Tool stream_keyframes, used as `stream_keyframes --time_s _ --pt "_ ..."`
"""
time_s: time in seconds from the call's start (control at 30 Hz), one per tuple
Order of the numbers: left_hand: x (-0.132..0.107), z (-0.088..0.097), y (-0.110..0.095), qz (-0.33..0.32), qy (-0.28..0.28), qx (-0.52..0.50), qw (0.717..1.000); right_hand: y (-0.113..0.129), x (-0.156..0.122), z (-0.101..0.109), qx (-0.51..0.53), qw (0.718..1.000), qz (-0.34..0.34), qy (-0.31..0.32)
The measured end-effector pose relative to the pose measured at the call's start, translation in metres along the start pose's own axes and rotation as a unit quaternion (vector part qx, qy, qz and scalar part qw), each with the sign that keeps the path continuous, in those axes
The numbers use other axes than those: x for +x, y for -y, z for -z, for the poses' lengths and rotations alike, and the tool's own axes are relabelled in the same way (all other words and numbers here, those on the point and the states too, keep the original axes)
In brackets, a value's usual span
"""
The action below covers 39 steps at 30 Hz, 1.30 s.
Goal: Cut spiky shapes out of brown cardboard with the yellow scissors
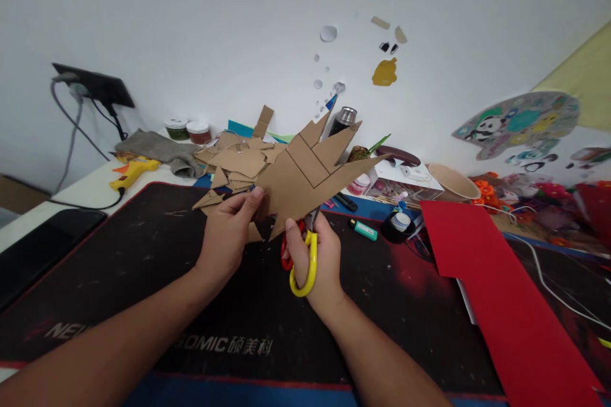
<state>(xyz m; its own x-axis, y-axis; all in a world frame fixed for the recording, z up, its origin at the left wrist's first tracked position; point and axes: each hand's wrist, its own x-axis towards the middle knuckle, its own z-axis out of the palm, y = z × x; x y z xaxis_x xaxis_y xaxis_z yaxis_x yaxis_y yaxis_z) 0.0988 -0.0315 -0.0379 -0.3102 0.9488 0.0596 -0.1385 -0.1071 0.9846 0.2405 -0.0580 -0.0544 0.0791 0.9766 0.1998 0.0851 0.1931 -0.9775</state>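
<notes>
My left hand (229, 235) pinches the lower left edge of a jagged brown cardboard piece (305, 178) marked with drawn lines, held up above the black desk mat (167, 280). My right hand (317, 261) grips yellow and red scissors (305, 261), fingers through the handles. The blades point up behind the cardboard's lower edge and are mostly hidden by it.
A heap of cardboard offcuts (236, 165) lies behind the hands. A red sheet (496, 292) covers the right of the mat. A yellow glue gun (133, 172), a grey cloth (157, 149), two jars (188, 130), a flask (344, 119), a paper cup (453, 183) and small craft items crowd the back.
</notes>
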Motion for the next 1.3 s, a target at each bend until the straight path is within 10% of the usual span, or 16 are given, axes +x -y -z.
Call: stream_keyframes --time_s 0.67,0.93,1.3 --pt "0.005 0.0 0.007 0.045 0.014 0.002 0.999 0.011 0.006 0.0 0.099 0.993 -0.056 0.015" --pt "0.006 -0.002 0.014 0.169 0.087 -0.042 0.981 0.008 0.022 0.013 0.145 0.987 -0.051 -0.051" --pt "0.008 -0.001 0.015 0.141 0.095 -0.138 0.976 0.001 0.018 0.007 0.128 0.987 -0.098 0.026"
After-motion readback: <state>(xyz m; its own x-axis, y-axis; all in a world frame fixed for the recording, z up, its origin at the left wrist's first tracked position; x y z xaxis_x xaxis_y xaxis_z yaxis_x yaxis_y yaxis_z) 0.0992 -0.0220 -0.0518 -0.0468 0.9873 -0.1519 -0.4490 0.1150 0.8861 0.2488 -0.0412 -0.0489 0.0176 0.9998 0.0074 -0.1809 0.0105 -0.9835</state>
